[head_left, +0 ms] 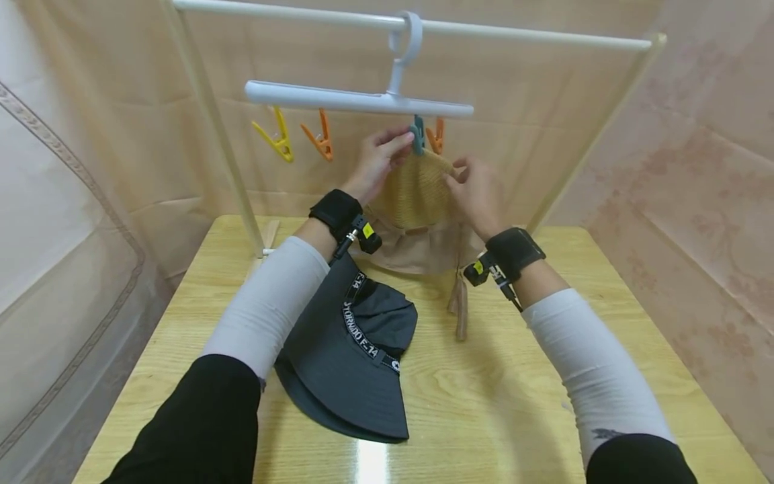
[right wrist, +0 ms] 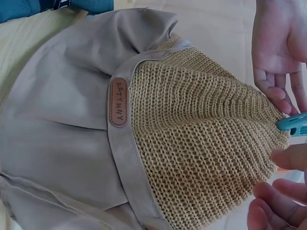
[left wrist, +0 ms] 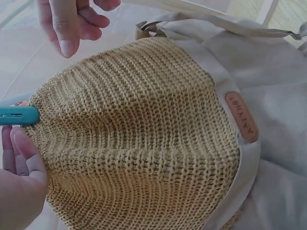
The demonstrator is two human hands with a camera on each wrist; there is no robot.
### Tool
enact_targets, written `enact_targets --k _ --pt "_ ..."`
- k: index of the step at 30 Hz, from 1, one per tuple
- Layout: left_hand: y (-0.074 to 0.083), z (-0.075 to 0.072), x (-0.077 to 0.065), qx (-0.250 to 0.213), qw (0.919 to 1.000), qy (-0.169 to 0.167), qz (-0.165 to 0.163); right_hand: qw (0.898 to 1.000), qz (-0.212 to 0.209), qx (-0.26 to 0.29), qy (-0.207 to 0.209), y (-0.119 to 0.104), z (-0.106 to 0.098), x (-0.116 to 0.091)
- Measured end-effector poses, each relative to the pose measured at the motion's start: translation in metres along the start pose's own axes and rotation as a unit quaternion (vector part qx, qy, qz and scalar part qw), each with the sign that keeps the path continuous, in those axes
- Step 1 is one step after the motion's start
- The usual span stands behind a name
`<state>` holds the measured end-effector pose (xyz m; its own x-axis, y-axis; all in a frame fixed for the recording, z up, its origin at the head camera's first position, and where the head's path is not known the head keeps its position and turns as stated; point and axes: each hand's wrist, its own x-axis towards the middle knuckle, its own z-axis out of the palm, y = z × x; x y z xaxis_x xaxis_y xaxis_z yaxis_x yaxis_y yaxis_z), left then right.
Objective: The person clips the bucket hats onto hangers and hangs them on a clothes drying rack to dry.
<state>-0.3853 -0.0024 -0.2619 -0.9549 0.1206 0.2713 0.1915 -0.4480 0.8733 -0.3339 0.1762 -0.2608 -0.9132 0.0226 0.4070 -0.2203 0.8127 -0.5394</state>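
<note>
A sun hat (head_left: 418,195) with a woven straw-coloured crown and a beige cloth brim (right wrist: 57,105) hangs by its crown top from a teal clip (head_left: 418,134). A brown label (left wrist: 241,116) sits on the hat's band. My left hand (head_left: 382,156) is at the clip, thumb and fingertips right beside it and the crown top, fingers fairly straight in the right wrist view. At the crown's right edge is my right hand (head_left: 478,191); its loosely bent fingertips (left wrist: 69,47) show just off the weave in the left wrist view, holding nothing.
A white hanger (head_left: 357,101) hangs on the rail (head_left: 526,33) of a stand, with a yellow clip (head_left: 281,142) and orange clips (head_left: 323,142) under it. On the wooden table (head_left: 471,417) lies a dark folded hat (head_left: 345,370) with a lettered band. Curtains surround the table.
</note>
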Motion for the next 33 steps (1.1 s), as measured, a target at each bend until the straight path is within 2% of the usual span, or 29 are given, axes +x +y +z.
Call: enact_targets --k 6,16,24,28,31,33 --pt "-0.002 -0.005 -0.004 -0.005 0.9998 0.015 -0.015 0.998 -0.022 0.04 -0.033 0.001 0.008 -0.004" --pt "-0.007 -0.013 -0.005 0.002 0.9997 0.017 -0.019 0.998 -0.039 0.035 -0.041 0.001 0.017 -0.01" --pt "-0.015 -0.014 -0.007 0.024 0.9991 0.018 -0.029 0.998 -0.019 0.019 -0.055 0.006 0.018 -0.011" --pt "-0.018 -0.014 -0.008 0.083 0.9963 0.02 -0.007 0.998 -0.022 0.018 -0.053 0.005 0.018 -0.01" --pt "-0.019 -0.013 -0.012 0.147 0.989 0.017 0.014 0.998 -0.023 0.014 -0.05 0.004 0.018 -0.011" --pt "-0.02 -0.013 -0.014 0.171 0.985 0.014 0.021 0.998 -0.024 0.012 -0.048 0.003 0.018 -0.011"
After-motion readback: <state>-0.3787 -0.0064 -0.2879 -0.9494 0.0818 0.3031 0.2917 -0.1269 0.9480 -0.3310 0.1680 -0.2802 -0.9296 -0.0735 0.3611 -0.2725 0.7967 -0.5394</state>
